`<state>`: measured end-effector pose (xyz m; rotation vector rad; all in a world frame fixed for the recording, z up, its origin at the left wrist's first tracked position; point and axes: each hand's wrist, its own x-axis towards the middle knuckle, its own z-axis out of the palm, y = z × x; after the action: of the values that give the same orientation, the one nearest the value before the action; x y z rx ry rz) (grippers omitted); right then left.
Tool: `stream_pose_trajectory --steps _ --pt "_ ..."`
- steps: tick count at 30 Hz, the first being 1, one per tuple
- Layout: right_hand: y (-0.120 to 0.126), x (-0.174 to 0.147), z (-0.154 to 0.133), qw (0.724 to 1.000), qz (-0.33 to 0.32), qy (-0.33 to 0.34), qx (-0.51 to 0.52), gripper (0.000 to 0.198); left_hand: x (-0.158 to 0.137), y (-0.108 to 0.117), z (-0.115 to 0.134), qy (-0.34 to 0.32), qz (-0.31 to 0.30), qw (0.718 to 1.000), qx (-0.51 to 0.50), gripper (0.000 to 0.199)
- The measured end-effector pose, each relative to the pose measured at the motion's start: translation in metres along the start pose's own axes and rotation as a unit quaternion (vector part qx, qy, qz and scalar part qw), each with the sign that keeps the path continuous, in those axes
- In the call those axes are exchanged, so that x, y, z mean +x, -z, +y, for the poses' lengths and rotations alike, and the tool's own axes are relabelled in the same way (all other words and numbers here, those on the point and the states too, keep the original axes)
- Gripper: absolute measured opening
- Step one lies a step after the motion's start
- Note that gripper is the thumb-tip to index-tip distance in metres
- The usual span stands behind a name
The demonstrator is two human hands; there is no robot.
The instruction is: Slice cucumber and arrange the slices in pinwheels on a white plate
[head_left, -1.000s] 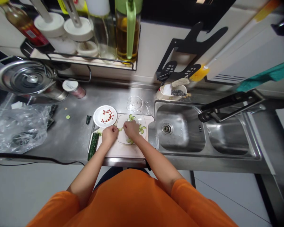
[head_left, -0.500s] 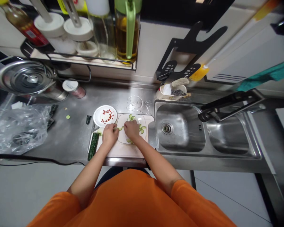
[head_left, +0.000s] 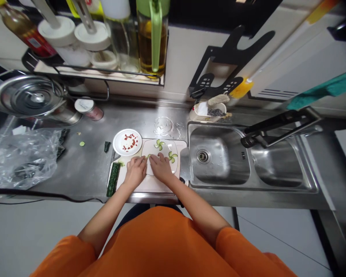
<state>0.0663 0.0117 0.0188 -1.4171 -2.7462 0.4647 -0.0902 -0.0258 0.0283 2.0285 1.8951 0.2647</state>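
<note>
A clear, square-edged plate (head_left: 165, 149) lies on a pale cutting board (head_left: 152, 187). Curved cucumber slices (head_left: 159, 144) form a small pinwheel at its top, and another cucumber pinwheel (head_left: 173, 157) sits at its right side. At the plate's left edge, my left hand (head_left: 136, 169) has its fingertips closed at a small cucumber slice (head_left: 148, 156). My right hand (head_left: 160, 167) meets the same slice from the right with its fingertips; its other fingers spread over the plate. My fingers partly hide the slice. A dark green cucumber piece (head_left: 113, 179) lies left of my left hand.
A white plate (head_left: 115, 143) with red bits stands behind my left hand. A cucumber end (head_left: 107, 146) and a pink can (head_left: 89, 109) are further left, with a plastic bag (head_left: 31, 154). On the right, a knife blade (head_left: 185, 163) lies beside the sink (head_left: 219, 154).
Both hands have moved slightly down toward me on the plate. My right hand no longer covers the top pinwheel, and its fingers have spread. A dark handle now shows by the board's right edge.
</note>
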Motion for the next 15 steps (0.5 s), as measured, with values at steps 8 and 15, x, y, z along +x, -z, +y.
stream_pose_trajectory --steps 8,15 --pt "-0.0027 0.0009 0.0086 1.000 -0.006 0.029 -0.008 0.045 -0.0003 -0.0015 0.0037 0.017 -0.009 0.999 0.028 0.041" --pt "-0.0047 0.0019 0.0074 1.000 -0.003 0.026 -0.007 0.045 -0.0012 -0.0035 0.0026 0.018 -0.007 0.999 0.028 0.042"
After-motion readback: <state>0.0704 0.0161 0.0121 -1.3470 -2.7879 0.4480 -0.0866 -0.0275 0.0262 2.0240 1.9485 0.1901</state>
